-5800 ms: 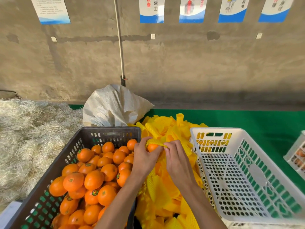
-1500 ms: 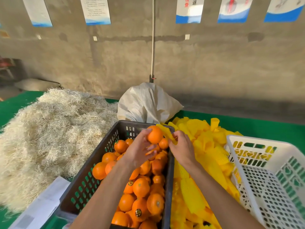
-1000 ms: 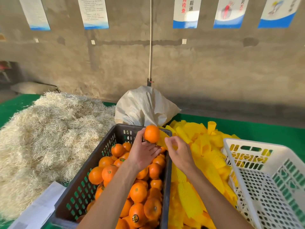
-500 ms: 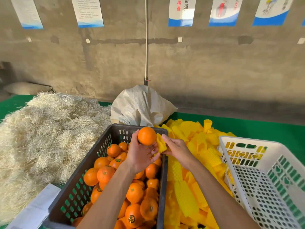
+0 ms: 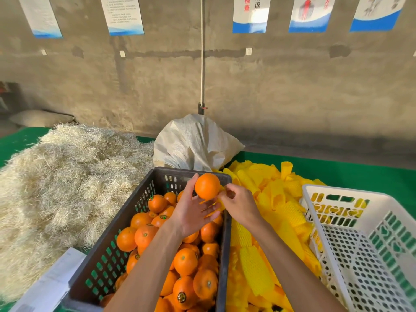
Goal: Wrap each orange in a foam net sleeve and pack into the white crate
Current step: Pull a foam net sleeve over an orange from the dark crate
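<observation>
**Desk:** Where's the fruit?

**Operator:** Over the dark crate's (image 5: 157, 176) far rim. My left hand (image 5: 193, 212) grips one orange (image 5: 207, 186) between thumb and fingertips; my right hand (image 5: 240, 203) pinches a foam net sleeve (image 5: 220, 202) beside it.

**Desk:** Handling?

**Operator:** Orange firm, probably slick. Sleeve soft, light; I'd take it at its mouth.

Bright, sharp centre; bowed wide-angle edges

oranges (image 5: 180, 255) in dark crate (image 5: 108, 251), sleeves (image 5: 270, 199) right, white crate (image 5: 319, 221) beyond.
</observation>
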### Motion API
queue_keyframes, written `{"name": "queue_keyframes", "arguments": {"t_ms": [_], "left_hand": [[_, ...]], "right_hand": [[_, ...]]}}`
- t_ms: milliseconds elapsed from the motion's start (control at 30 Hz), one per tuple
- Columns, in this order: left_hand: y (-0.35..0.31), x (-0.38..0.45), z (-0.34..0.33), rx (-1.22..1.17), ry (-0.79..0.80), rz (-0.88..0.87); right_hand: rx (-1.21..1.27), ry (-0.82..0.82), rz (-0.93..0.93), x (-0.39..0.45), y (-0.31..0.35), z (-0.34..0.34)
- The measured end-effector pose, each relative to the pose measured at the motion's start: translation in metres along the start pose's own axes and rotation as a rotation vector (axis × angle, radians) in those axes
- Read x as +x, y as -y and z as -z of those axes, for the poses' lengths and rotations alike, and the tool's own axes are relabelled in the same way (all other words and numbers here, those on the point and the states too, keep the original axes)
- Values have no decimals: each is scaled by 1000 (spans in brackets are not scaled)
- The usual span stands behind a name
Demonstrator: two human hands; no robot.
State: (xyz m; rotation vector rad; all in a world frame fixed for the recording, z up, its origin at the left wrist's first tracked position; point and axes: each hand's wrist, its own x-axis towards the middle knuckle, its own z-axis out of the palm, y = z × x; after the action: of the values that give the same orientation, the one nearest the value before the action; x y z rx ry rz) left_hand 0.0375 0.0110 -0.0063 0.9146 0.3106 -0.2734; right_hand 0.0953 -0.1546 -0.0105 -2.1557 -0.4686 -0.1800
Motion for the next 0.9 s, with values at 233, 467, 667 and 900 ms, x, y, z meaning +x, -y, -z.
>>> {"name": "queue_keyframes", "arguments": {"t_ms": [233,467,667,900], "left_hand": [[-3,-4,-5,122,41,-84],[0,-2,9,228,-52,-207],[7,0,-9,321,-175,-256],[-10,-4,-15,284,-275,-307]], "right_hand": [[-97,11,9,3,1,-7],[181,-2,-133,9,3,9],[-261,-74,322,12,33,13],[-87,-52,265,-4,32,8]]}}
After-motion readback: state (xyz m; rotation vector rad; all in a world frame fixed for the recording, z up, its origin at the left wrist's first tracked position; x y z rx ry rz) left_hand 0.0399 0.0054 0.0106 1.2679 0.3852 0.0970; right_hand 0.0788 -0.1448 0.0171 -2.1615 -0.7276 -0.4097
